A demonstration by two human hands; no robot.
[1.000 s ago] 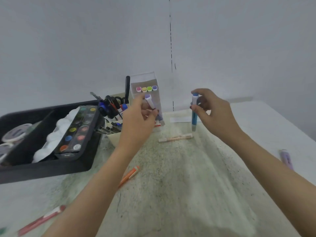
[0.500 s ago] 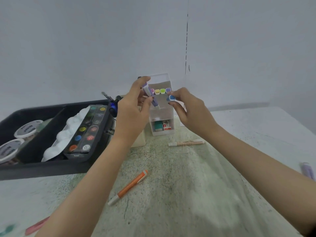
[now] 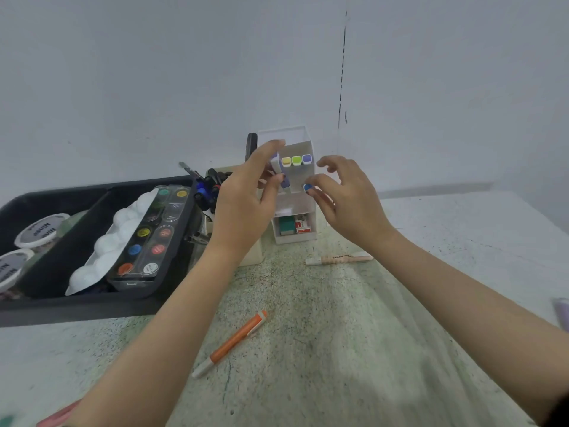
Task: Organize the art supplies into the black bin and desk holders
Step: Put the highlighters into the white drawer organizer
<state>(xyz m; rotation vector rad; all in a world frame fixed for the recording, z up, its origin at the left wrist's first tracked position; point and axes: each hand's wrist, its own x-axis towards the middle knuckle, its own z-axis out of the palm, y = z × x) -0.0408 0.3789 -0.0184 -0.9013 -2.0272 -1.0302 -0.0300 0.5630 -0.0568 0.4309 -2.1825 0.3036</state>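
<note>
A white tiered desk holder (image 3: 295, 208) stands at the back of the table with yellow, green and purple marker caps (image 3: 296, 160) showing in its upper slot. My left hand (image 3: 246, 198) pinches a purple-ended white marker (image 3: 281, 172) at the holder's left side. My right hand (image 3: 341, 195) is at the holder's right side, thumb and forefinger on the blue cap of a marker (image 3: 307, 187) that sits low in the lower slot. The black bin (image 3: 80, 300) lies at the left with a watercolour palette (image 3: 151, 235) and a white mixing tray (image 3: 114, 241) inside.
An orange pen (image 3: 232, 342) lies on the table in front, a pale peach pen (image 3: 338, 259) near the holder. A cup of pens and scissors (image 3: 209, 189) stands behind my left hand. Paint jars (image 3: 40, 232) sit in the bin. A lilac item (image 3: 562, 312) lies at the right edge, a pink pen (image 3: 58, 416) bottom left.
Both hands moved from above the table up to the white holder. The blue marker went from upright in my right hand into the holder's lower slot; the purple marker now sits at the holder's left.
</note>
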